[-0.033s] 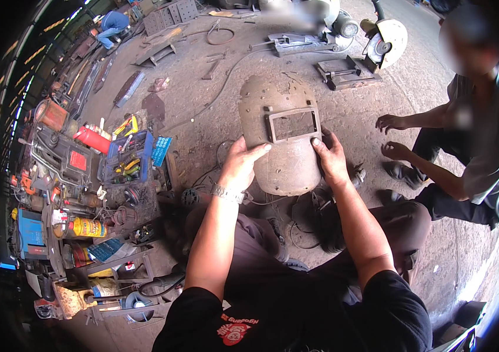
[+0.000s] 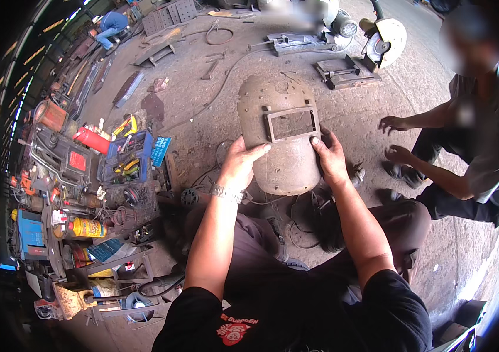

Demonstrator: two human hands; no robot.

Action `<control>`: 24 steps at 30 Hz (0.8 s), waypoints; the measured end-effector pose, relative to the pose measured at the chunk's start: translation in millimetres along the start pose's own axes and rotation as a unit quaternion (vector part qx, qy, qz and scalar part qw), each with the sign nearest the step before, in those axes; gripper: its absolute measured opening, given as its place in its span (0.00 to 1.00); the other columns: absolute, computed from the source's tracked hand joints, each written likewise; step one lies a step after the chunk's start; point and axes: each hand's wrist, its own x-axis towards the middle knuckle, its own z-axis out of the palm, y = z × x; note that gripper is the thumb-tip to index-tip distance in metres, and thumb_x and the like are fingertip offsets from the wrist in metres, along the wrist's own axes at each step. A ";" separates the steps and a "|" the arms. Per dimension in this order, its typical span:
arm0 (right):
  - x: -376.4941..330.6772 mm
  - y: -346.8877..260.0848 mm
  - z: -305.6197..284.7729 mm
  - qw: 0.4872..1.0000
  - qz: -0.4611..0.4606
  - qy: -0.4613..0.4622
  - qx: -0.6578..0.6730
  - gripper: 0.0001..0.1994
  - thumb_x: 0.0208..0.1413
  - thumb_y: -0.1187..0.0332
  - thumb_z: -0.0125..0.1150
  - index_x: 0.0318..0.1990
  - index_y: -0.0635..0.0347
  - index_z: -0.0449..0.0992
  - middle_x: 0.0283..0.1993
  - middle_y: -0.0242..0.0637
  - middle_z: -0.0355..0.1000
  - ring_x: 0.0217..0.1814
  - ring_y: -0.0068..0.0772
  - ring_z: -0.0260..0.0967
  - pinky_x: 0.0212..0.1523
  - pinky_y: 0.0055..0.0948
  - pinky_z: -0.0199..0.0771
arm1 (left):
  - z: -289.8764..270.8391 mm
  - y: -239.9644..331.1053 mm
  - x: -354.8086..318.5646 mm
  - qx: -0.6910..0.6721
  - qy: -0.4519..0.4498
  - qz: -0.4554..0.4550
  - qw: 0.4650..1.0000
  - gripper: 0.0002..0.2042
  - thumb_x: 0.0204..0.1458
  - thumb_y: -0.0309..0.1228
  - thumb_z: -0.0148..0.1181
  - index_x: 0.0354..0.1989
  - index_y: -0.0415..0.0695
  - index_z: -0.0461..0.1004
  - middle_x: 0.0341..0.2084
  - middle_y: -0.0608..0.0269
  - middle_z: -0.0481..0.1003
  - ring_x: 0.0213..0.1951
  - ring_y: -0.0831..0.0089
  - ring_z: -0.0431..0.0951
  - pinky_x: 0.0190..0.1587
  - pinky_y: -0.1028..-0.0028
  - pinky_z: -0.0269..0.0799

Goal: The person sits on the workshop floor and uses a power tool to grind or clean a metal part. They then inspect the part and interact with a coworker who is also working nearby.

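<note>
A worn, dusty grey-brown welding mask is held up in front of me, its curved outer face toward me. A rectangular window frame sits across its middle, with small rivets around it. My left hand grips the mask's left edge, the thumb lying on the front face. On the opposite edge my right hand grips it, thumb just below the window's corner. The fingers of both hands are mostly hidden behind the mask. A metal watch is on my left wrist.
Tools, a red bottle, a blue toolbox and a yellow can crowd the left. A cut-off saw stands at the far right. Another person crouches at the right, hands held out. A cable crosses the floor.
The mask and both my hands stay almost still. The person at the right has shifted slightly to the right, hands included.
</note>
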 end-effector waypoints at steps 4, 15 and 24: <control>8.0 10.7 -6.2 1.000 0.011 0.009 0.013 0.37 0.56 0.60 0.70 0.67 0.70 0.61 0.59 0.53 0.70 0.57 0.39 0.71 0.57 0.33 0.73 | 1.8 2.6 -1.1 0.024 -0.034 -0.002 0.999 0.20 0.55 0.19 0.61 0.57 0.38 0.70 0.51 0.58 0.77 0.54 0.69 0.74 0.60 0.68 0.66; 1.0 11.1 -13.5 1.000 0.004 0.012 -0.012 0.38 0.56 0.57 0.71 0.66 0.72 0.62 0.60 0.54 0.70 0.58 0.40 0.71 0.58 0.34 0.72 | 3.2 -8.0 1.2 -0.013 -0.009 -0.070 0.997 0.19 0.53 0.19 0.62 0.54 0.37 0.72 0.49 0.58 0.78 0.52 0.69 0.76 0.60 0.68 0.66; 1.3 -5.2 -12.8 0.998 -0.035 0.013 -0.043 0.40 0.52 0.60 0.75 0.65 0.73 0.61 0.59 0.53 0.71 0.59 0.38 0.70 0.59 0.33 0.72 | -2.8 -9.1 -1.9 0.027 -0.045 -0.046 0.998 0.23 0.54 0.16 0.58 0.60 0.37 0.68 0.55 0.57 0.76 0.57 0.67 0.73 0.63 0.65 0.64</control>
